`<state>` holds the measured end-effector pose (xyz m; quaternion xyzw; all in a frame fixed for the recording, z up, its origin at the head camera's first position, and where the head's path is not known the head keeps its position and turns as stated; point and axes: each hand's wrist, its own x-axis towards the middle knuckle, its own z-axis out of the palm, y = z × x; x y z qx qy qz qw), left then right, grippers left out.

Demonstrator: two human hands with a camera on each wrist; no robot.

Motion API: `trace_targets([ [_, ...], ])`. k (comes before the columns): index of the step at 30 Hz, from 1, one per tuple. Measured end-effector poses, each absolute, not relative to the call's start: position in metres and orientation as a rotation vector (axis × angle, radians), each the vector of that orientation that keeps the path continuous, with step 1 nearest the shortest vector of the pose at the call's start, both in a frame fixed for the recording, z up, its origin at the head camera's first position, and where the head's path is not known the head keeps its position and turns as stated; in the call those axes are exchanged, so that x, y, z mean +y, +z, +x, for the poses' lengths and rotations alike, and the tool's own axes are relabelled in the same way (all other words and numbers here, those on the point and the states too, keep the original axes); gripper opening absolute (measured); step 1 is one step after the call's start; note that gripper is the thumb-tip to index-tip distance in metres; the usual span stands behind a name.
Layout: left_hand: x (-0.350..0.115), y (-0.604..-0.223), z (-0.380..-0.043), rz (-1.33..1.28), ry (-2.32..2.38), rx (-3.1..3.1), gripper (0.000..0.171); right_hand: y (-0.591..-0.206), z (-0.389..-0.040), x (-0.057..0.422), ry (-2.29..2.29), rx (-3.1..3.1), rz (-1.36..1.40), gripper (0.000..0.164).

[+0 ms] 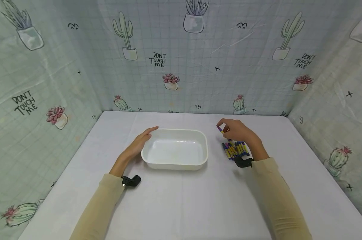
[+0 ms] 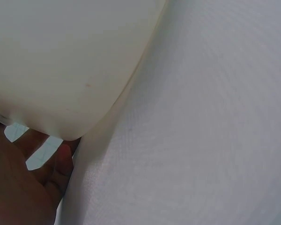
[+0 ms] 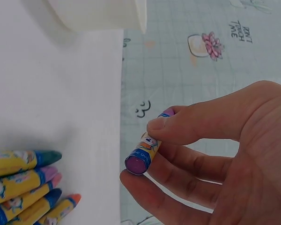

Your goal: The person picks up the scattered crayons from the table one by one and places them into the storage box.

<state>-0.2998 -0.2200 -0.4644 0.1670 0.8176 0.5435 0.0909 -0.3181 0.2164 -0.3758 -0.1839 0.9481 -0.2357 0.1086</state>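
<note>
At the middle of the head view, a white tray [image 1: 174,167] sits on the white surface [image 1: 181,203], its long axis running from 9 to 3 o'clock; the left hand [image 1: 139,145] grips its 10 o'clock corner, thumb at the rim. Toward 3 o'clock from the tray, the right hand [image 1: 237,130] pinches a crayon [image 1: 219,129], raised above the surface, its long axis slanting from 11 to 5 o'clock. Just below that hand, toward 6 o'clock, lies a crayon pile [image 1: 235,150], most pieces pointing along 11 to 5 o'clock. In the left wrist view, the tray's wall fills 11 o'clock, and the left fingers touch its edge at 8 o'clock. In the right wrist view, the grip is closed on the crayon between thumb and fingers, its purple flat end facing 7 o'clock and its tip 1 o'clock; the pile lies at 8 o'clock, visible tips pointing toward 2 or 3 o'clock, with the tray at 11.
</note>
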Motion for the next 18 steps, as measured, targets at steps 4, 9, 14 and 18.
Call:
trace_targets([
  [4, -0.22, -0.465, -0.299, 0.494, 1.628, 2.417, 0.049, -0.369, -0.319, 0.205, -0.671, 2.777, -0.553, 0.043],
  [9, -0.22, -0.465, -0.299, 0.5, 1.636, 2.41, 0.049, -0.36, -0.319, 0.191, -0.703, 2.744, -0.585, 0.043],
  [14, -0.22, -0.464, -0.299, 0.505, 1.643, 2.418, 0.049, -0.349, -0.319, 0.174, -0.719, 2.712, -0.662, 0.042],
  [18, -0.219, -0.464, -0.299, 0.505, 1.637, 2.423, 0.049, -0.344, -0.32, 0.158, -0.723, 2.666, -0.698, 0.043],
])
